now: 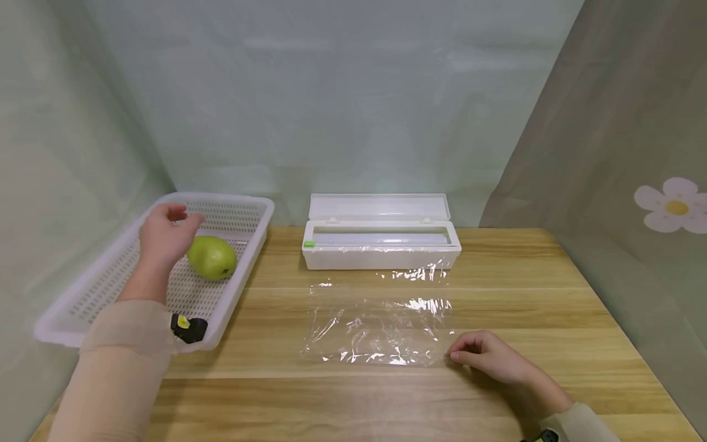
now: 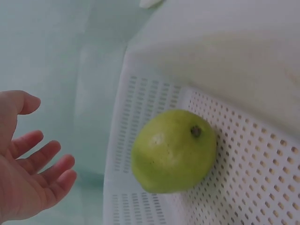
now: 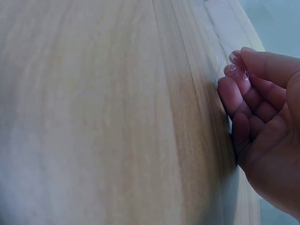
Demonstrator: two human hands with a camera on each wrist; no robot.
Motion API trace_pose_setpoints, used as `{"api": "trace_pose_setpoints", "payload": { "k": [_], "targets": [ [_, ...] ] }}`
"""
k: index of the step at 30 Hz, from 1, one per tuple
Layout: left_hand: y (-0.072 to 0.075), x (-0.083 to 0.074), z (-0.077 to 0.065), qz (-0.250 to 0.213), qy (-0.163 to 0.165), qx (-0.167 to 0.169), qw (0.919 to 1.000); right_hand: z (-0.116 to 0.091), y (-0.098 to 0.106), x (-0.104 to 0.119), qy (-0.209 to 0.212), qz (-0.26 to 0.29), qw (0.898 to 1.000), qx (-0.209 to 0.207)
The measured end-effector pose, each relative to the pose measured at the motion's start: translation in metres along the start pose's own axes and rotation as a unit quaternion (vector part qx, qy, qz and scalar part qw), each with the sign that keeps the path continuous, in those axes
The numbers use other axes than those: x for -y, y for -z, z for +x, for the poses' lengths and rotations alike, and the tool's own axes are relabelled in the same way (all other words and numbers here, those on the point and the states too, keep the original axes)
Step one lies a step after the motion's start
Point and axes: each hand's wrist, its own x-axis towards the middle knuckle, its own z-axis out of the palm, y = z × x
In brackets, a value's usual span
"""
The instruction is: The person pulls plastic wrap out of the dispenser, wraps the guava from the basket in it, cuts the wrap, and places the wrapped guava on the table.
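Note:
My left hand (image 1: pixel 168 236) hovers over a white plastic basket (image 1: pixel 256 245), its fingers loosely bent with nothing in them. Near it in the basket lies a smooth yellow-green fruit (image 1: pixel 212 258); the left wrist view shows the fruit (image 2: pixel 173 152) with a dark stem spot, apart from the hand (image 2: pixel 33 164). My right hand (image 1: pixel 491 356) pinches the near right corner of a sheet of clear cling film (image 1: pixel 381 331) between thumb and fingers. Crumpled film shows at those fingertips (image 3: pixel 229 93) in the right wrist view. The sheet stretches back over the table to a white cling film box (image 1: pixel 381 258).
The box stands at the back of the wooden table (image 1: pixel 276 405) with its lid (image 1: pixel 378 207) raised and a roll (image 1: pixel 381 239) inside. A small green piece (image 1: pixel 309 244) sits at the left of its front edge. Curtains (image 1: pixel 359 104) enclose the back and sides.

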Motion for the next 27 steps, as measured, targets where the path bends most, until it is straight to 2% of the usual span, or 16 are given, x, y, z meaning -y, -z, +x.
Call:
{"api": "trace_pose_setpoints", "payload": {
  "k": [4, 12, 22, 27],
  "targets": [
    [0.001, 0.008, 0.006, 0.014, -0.001, -0.005, 0.9999, 0.001, 0.0, 0.0, -0.003, 0.0, 1.0, 0.001],
    [0.001, 0.018, 0.013, 0.026, 0.021, -0.001, 0.9994, 0.002, 0.0, -0.003, 0.002, -0.001, 1.0, -0.001],
    [-0.004, 0.029, 0.019, 0.062, 0.0, -0.007, 0.998, 0.001, 0.0, -0.003, 0.0, 0.008, 1.0, 0.001],
    [-0.01, 0.034, 0.021, 0.074, 0.014, 0.001, 0.9972, 0.001, -0.001, -0.003, 0.0, 0.009, 1.0, 0.002]
  ]
}}
